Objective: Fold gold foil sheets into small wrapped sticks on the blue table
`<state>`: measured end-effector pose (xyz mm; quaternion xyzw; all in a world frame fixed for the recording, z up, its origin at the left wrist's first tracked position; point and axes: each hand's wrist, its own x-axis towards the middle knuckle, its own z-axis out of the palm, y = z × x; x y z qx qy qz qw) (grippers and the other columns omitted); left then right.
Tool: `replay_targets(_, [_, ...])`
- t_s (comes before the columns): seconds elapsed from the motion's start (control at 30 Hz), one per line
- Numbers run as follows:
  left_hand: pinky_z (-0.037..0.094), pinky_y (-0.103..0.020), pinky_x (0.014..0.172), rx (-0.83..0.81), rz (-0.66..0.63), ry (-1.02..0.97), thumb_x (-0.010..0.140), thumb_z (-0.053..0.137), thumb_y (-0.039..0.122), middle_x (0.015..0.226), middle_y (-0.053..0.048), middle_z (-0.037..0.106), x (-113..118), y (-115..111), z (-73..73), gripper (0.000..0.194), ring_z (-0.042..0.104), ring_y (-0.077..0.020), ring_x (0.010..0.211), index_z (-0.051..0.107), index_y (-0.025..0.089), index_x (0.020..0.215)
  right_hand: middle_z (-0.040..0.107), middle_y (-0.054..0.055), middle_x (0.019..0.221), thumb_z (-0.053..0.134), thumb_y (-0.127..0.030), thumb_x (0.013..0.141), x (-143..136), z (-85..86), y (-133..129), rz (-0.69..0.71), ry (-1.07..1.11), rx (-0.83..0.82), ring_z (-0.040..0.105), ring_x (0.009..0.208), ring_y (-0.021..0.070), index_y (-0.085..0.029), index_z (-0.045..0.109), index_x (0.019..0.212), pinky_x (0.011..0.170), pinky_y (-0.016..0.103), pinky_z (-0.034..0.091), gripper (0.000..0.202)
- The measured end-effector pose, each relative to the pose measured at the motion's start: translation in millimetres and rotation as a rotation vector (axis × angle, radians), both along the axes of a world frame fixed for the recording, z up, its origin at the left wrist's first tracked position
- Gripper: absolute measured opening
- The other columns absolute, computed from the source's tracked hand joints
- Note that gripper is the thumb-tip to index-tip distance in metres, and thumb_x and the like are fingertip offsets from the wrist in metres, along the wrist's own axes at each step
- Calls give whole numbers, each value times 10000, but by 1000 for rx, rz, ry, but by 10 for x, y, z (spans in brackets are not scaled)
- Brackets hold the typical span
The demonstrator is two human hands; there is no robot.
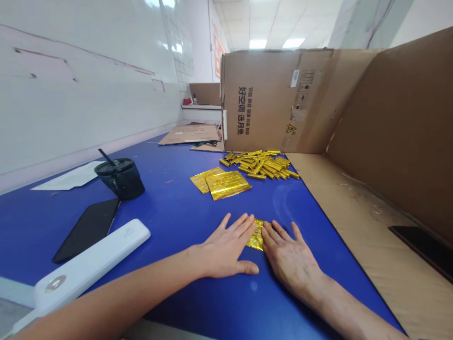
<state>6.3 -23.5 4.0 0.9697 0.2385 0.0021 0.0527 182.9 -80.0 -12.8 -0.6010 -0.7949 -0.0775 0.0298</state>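
Head view: both hands lie flat, fingers spread, on a blue worktop near its front edge, the left hand (226,248) and right hand (288,257) pressing a crinkled gold foil sheet (255,236) between their fingertips. Flat foil sheets (222,182) lie mid-table; a heap of rolled foil sticks (262,165) sits against the upright cardboard box (269,101) at the far edge.

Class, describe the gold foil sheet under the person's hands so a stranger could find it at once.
On the blue table, nearest the camera, both hands lie flat. Between the left hand and right hand lies a gold foil sheet. Unlike the loose foil sheets and rolled pile farther back, it is pinned under fingers.
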Motion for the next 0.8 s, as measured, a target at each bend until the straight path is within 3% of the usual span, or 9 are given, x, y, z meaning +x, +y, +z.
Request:
replay_targets(0.13, [52, -496, 990, -36, -3, 28, 750, 219, 669, 1394, -128, 59, 17, 57, -97, 831, 4, -242, 1274, 37, 108, 1336, 485, 104, 1222, 342, -222, 825, 26, 20, -10, -33, 77, 75, 415, 1117, 260, -157, 496, 1133, 925, 489, 236, 351])
replay_targets(0.23, [47, -501, 987, -45, -2, 21, 744, 202, 679, 1393, -132, 60, 14, 47, -112, 839, -3, -247, 1273, 44, 106, 1336, 607, 93, 968, 411, -266, 792, 55, 96, -24, -135, 130, 138, 552, 877, 220, -172, 570, 909, 763, 356, 384, 219])
replay_targets(0.3, [46, -506, 986, -46, -5, 17, 742, 188, 685, 1392, -138, 70, 15, 38, -107, 845, -4, -251, 1273, 53, 99, 1335, 616, 51, 779, 412, -281, 788, 67, 145, -23, -215, 146, 123, 574, 691, 186, -193, 558, 758, 607, 294, 392, 173])
replay_targets(0.4, [45, -517, 982, -35, -7, 9, 742, 178, 685, 1390, -145, 80, 20, 35, -104, 850, -9, -254, 1272, 64, 84, 1332, 612, 9, 656, 401, -310, 794, 63, 173, -5, -290, 176, 18, 568, 557, 155, -213, 528, 657, 477, 251, 325, 210])
replay_targets(0.53, [46, -519, 981, -36, -4, -3, 738, 171, 690, 1389, -147, 84, 23, 39, -115, 855, -9, -253, 1273, 64, 85, 1333, 633, 2, 636, 412, -303, 793, 34, 145, 23, -327, 223, -74, 588, 579, 162, -216, 528, 666, 470, 237, 301, 193])
replay_targets(0.8, [59, -528, 970, -31, -6, -5, 741, 235, 676, 1391, -153, 47, 24, 45, -129, 825, -15, -267, 1270, 32, 143, 1338, 650, 15, 667, 382, -214, 801, -8, 130, 25, -332, 226, -87, 608, 613, 160, -204, 525, 706, 483, 232, 304, 172])
